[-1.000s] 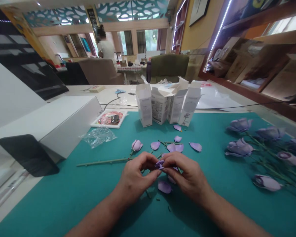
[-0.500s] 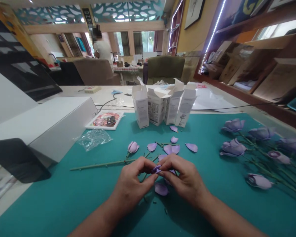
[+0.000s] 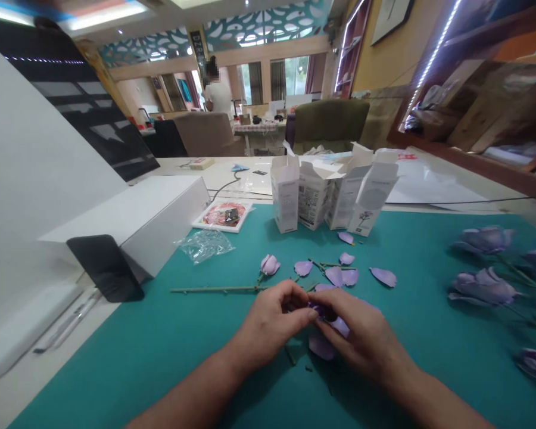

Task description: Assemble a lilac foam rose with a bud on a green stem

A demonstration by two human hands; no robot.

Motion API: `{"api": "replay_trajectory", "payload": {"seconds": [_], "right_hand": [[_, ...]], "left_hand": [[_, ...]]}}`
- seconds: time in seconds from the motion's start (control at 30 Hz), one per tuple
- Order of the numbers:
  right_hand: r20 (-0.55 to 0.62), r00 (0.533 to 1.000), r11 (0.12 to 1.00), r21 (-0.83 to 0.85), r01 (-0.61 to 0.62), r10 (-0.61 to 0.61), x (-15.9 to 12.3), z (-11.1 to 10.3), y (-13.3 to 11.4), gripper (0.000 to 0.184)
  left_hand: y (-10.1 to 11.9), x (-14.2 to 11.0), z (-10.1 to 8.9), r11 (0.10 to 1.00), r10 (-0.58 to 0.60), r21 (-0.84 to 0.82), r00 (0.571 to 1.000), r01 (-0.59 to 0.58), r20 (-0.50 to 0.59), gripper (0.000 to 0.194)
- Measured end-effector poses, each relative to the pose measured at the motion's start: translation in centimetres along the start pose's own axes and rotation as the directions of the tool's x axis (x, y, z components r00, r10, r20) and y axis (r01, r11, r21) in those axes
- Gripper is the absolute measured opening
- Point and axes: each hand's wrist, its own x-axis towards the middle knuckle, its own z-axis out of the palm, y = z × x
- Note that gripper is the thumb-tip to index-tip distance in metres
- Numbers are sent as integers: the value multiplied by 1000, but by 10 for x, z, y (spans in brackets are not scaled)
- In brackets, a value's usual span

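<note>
Both my hands meet low over the teal mat (image 3: pixel 161 363). My left hand (image 3: pixel 270 325) and my right hand (image 3: pixel 361 336) pinch a small purple flower piece (image 3: pixel 318 310) between their fingertips. A pale purple petal (image 3: pixel 339 326) shows under my right fingers, and another petal (image 3: pixel 320 347) lies on the mat just below. Behind my hands lie a green stem (image 3: pixel 214 289), a purple bud (image 3: pixel 269 264) and several loose petals (image 3: pixel 383 276).
Several open white cartons (image 3: pixel 329 192) stand at the mat's far edge. A white box (image 3: pixel 143 214) with a black phone (image 3: pixel 105 268) leaning on it sits at left, near a clear plastic bag (image 3: pixel 204 244). Finished purple flowers (image 3: pixel 486 286) lie at right. A person stands far back.
The view has swung left, so everything sits further right in frame. My hands have stayed together on the purple piece, with the right fingers now covering more of it.
</note>
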Motion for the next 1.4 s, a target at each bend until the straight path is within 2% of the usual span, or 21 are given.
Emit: {"api": "replay_trajectory", "payload": {"seconds": [0.07,0.1,0.17,0.23,0.3,0.4,0.5,0.6,0.77,0.87,0.97,1.1,1.27,1.4], "right_hand": [[-9,998,998,27,-59,59,0,1,3,26],[-15,994,992,64,-110,111,0,1,6,26],[-33,971,957,181,-228,237,2,1,11,26],[-11,939,887,333,-321,344,4,0,15,29],[37,912,796,474,-376,409,6,-2,16,35],[63,872,675,608,-419,485,10,-5,14,44],[49,848,614,668,-421,528,12,-7,11,48],[41,835,578,702,-415,549,12,-8,8,46],[19,816,547,734,-404,577,11,-5,14,41],[65,813,533,724,-438,579,11,-4,23,42],[107,810,508,729,-458,576,12,-4,28,45],[90,784,467,760,-453,614,15,-4,24,47],[94,759,404,801,-442,645,17,-3,21,46],[109,747,361,824,-437,656,17,-3,23,45]], "left_hand": [[3,3,-17,976,54,211,998,-45,-39,14],[4,6,-27,926,103,373,990,-61,-93,17],[1,12,-49,776,155,631,974,-16,-167,17],[-5,18,-67,646,122,763,982,31,-144,15],[-12,23,-77,561,59,825,990,71,-125,17],[-18,26,-79,503,-20,860,996,85,-87,23],[-18,26,-78,466,-66,880,996,87,-64,30],[-18,25,-79,435,-82,897,995,79,-48,28],[-19,25,-80,439,-77,897,997,50,-18,10],[-19,26,-78,452,-68,891,998,36,-6,2],[-19,26,-76,469,-56,883,998,24,2,4],[-19,25,-75,472,-50,882,999,11,14,7],[-15,22,-72,388,-65,922,997,-3,30,7],[-6,22,-59,355,39,934,999,-42,30,20]]}}
